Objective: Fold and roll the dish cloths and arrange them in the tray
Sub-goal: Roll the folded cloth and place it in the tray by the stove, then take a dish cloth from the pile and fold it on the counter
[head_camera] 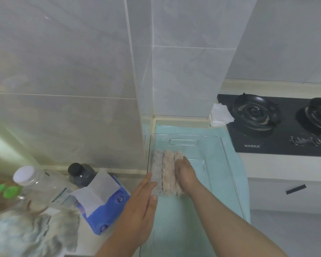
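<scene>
Head view: three rolled beige fuzzy dish cloths (168,171) lie side by side, touching, at 10 o'clock inside the clear plastic tray (214,153). My left hand (143,204), fingers straight and together, rests flat against the leftmost roll from 7 o'clock. My right hand (186,173) lies flat over the rightmost roll, fingers pointing to 12. A loose grey-beige cloth pile (30,232) sits at 8 o'clock of the frame. A blue tissue pack (107,210) lies just beside the tray at 9.

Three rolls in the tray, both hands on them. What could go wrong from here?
1. The right hand rests on the rightmost of the rolled cloths, with bare tray beside it. Once it lifts, that roll may loosen or tip rightward.
2. The left hand lies flat against the leftmost roll by the tray's wall. A sideways push could shift the tray on the teal mat.
</scene>
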`<action>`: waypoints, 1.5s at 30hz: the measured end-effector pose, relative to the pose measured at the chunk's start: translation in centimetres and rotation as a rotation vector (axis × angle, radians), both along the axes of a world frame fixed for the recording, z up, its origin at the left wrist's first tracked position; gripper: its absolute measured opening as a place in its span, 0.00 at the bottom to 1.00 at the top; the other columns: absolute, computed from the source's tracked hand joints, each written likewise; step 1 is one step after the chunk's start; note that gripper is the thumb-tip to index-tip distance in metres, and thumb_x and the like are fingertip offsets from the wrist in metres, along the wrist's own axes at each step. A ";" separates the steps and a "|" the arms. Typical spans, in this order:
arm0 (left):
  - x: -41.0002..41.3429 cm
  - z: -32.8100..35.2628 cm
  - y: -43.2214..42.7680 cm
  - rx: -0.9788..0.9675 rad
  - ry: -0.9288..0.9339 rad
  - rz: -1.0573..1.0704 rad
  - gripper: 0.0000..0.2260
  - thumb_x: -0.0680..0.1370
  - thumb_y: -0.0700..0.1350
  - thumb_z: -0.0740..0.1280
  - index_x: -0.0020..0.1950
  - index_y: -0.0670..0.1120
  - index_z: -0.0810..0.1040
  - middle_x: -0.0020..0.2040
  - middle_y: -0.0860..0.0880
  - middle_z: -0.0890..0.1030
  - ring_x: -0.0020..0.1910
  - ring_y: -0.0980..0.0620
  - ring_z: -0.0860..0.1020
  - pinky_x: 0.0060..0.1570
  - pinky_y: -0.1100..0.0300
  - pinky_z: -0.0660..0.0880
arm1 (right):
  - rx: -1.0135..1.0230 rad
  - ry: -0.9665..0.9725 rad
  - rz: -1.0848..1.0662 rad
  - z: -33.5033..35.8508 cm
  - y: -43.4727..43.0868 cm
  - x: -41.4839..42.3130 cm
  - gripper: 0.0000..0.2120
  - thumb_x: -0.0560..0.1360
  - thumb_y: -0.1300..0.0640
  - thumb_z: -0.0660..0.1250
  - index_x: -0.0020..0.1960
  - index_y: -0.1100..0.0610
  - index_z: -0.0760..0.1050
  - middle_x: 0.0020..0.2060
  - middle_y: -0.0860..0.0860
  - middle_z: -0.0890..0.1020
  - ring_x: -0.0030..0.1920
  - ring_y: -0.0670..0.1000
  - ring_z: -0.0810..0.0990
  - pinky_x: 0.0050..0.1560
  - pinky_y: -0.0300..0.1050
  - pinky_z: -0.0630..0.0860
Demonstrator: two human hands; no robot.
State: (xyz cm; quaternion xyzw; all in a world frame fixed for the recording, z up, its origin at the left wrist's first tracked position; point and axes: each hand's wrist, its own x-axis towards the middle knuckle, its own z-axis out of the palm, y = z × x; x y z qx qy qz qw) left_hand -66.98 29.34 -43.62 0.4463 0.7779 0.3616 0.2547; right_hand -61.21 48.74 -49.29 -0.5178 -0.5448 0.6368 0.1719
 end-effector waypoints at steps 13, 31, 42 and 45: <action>-0.2 0.1 -0.2 -0.035 0.027 -0.020 0.23 0.79 0.60 0.46 0.72 0.59 0.63 0.73 0.71 0.51 0.69 0.77 0.47 0.68 0.72 0.51 | 0.065 -0.220 0.017 1.7 1.6 0.7 0.25 0.78 0.44 0.54 0.70 0.56 0.64 0.62 0.53 0.73 0.58 0.56 0.72 0.55 0.48 0.66; 1.4 7.0 -0.2 0.199 -0.069 0.253 0.21 0.82 0.55 0.54 0.72 0.48 0.69 0.73 0.54 0.66 0.70 0.60 0.63 0.71 0.60 0.57 | 0.068 0.265 -0.138 17.3 0.7 10.4 0.18 0.82 0.44 0.52 0.61 0.54 0.72 0.60 0.55 0.76 0.61 0.56 0.75 0.64 0.53 0.72; 14.3 13.9 -6.5 0.541 -0.039 0.618 0.17 0.71 0.65 0.54 0.51 0.66 0.78 0.58 0.58 0.78 0.59 0.55 0.76 0.66 0.46 0.69 | 0.139 0.468 0.330 22.0 -2.6 21.5 0.16 0.82 0.48 0.52 0.53 0.54 0.76 0.55 0.55 0.80 0.55 0.55 0.79 0.59 0.51 0.77; 20.3 15.1 -9.7 0.603 -0.032 0.712 0.18 0.72 0.67 0.54 0.52 0.65 0.78 0.61 0.53 0.78 0.56 0.60 0.77 0.65 0.46 0.71 | 0.144 0.484 0.405 22.6 -3.5 25.8 0.16 0.83 0.48 0.52 0.52 0.53 0.77 0.52 0.54 0.81 0.53 0.54 0.80 0.56 0.50 0.78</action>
